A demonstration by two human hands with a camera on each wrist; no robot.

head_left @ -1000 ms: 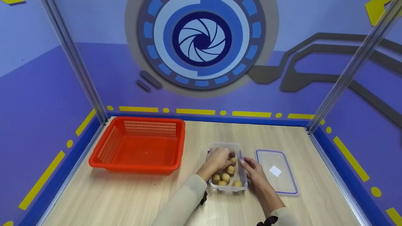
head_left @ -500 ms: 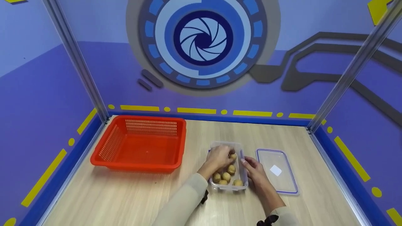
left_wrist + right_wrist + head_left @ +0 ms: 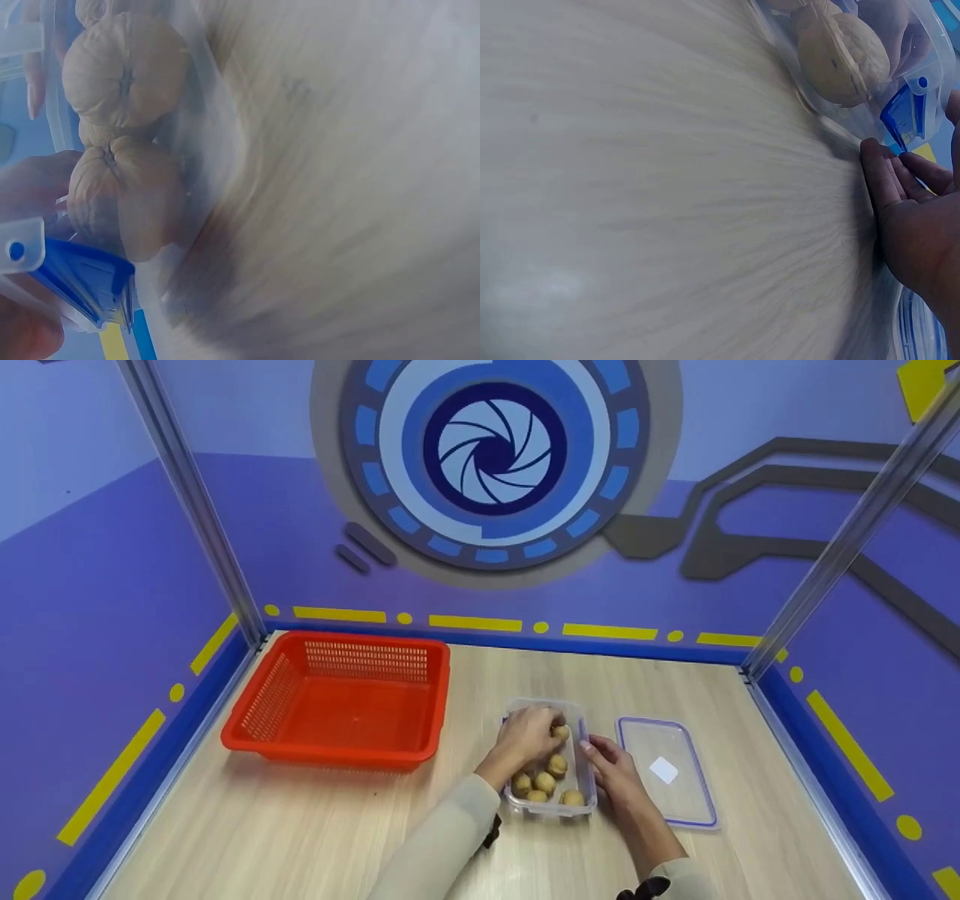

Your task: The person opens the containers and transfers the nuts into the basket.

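Note:
A clear plastic food container (image 3: 551, 810) holds several walnuts (image 3: 545, 784). My left hand (image 3: 529, 735) reaches over its left side, with fingers and thumb bent about a walnut (image 3: 560, 731) in the far part. Through the clear wall in the right wrist view, the left fingers (image 3: 889, 26) show beside a walnut (image 3: 844, 60). Outside the container's right wall is my right hand (image 3: 615, 769), its thumb by the rim and its fingers nearly straight. In the right wrist view those fingers (image 3: 881, 176) are close to a hanging blue latch (image 3: 907, 112); whether they touch it I cannot tell.
A clear lid (image 3: 690, 787) with a purple-blue seal and a white label lies on the table right of the right hand. On the back left stands a red basket (image 3: 337, 754) with perforated sides. Printed panels and metal posts (image 3: 195, 502) enclose the wooden table (image 3: 360, 825).
The head view has shifted slightly. Both hands, the walnuts and the container keep almost the same places relative to one another.

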